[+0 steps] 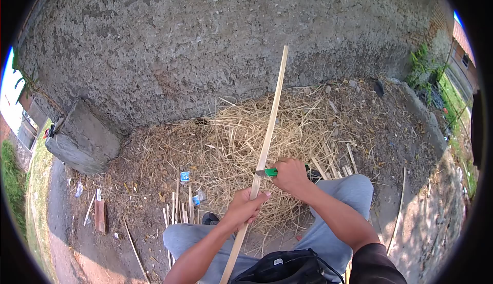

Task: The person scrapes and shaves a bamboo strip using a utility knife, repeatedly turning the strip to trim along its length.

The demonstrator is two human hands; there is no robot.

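Observation:
A long, pale wooden strip (pixel 271 124) slants upward from between my knees toward the wall. My left hand (pixel 245 207) is wrapped round its lower part. My right hand (pixel 290 175) grips a green-handled knife (pixel 271 172), its blade lying against the strip just above my left hand. The strip's upper end is free in the air. Below it, a pile of straw-like shavings (pixel 231 140) covers the ground in front of my legs.
A rough wall (pixel 215 37) rises ahead. At the left stands a concrete block (pixel 84 140), with a brick (pixel 100 215) nearer me. Thin sticks (pixel 177 204) lie by my left knee, more (pixel 334 167) by my right. A black bag (pixel 287 268) rests at my lap.

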